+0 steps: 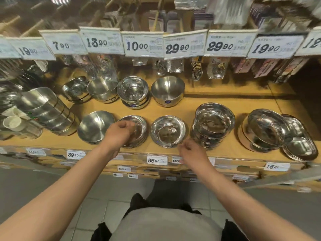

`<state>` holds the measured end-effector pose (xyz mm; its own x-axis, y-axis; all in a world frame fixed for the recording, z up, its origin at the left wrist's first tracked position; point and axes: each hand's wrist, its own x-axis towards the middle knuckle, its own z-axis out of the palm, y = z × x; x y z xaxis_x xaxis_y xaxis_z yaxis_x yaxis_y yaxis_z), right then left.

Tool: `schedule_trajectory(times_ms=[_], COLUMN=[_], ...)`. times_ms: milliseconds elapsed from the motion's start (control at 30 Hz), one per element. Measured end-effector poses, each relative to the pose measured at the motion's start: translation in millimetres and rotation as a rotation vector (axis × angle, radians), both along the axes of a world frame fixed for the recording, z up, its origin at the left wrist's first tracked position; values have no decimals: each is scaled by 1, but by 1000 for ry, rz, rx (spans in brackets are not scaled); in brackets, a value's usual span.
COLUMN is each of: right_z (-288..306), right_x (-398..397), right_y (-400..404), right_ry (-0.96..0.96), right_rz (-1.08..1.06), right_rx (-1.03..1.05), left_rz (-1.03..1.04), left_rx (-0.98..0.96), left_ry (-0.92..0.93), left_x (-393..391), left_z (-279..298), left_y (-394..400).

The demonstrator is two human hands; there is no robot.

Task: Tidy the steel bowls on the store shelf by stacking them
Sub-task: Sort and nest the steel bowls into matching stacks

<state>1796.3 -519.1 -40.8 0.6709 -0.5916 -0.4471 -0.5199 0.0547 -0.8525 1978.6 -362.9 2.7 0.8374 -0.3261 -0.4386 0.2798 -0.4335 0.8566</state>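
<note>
Steel bowls stand in two rows on the wooden shelf (217, 94). In the front row my left hand (119, 133) lies over the left rim of a short stack of bowls (140, 129), fingers curled on the top bowl's edge. To its right sits a shallow shiny bowl (167, 131). My right hand (191, 151) hovers at the shelf's front edge just below and right of that bowl, fingers curled, holding nothing. A single matte bowl (95, 126) stands left of my left hand. A taller stack (213, 124) rises on the right.
The back row holds several bowls, including a stack (132, 92) and a deep bowl (167, 91). A leaning stack of tins (46, 112) lies at left; tilted plates and trays (271, 131) at right. Price tags (142, 43) hang overhead, with packaged spoons behind.
</note>
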Motion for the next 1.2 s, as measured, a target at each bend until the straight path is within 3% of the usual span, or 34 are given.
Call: schedule_trajectory(times_ms=[200,333,533,667,767,933,1067,1200], right_z=[-34,-42,-50,-45,-33,-17,-14,-11], right_x=[41,60,70,67,61,91,135,152], right_y=[10,19,27,33,45,88,103,104], right_ry=[65,184,213,246,218,220,153,255], right_rz=[-339,-390,-466,-470,-532,-312,-259,-255], right_rx=[182,73,102,-21,54,363,251,106], left_rz=[2,-11,-106,-394,-552,-649,-578,-536], left_rx=[38,57,167,418,480,430,438,442], left_ry=[52,74,26,-186,-342,-410,-421,-470], left_x=[46,79,112,113,107,106,109,108], left_z=[-6,-17,-30,-32,-31,-32,-32,-31], left_y=[43,69,79,69,63,61,59,61])
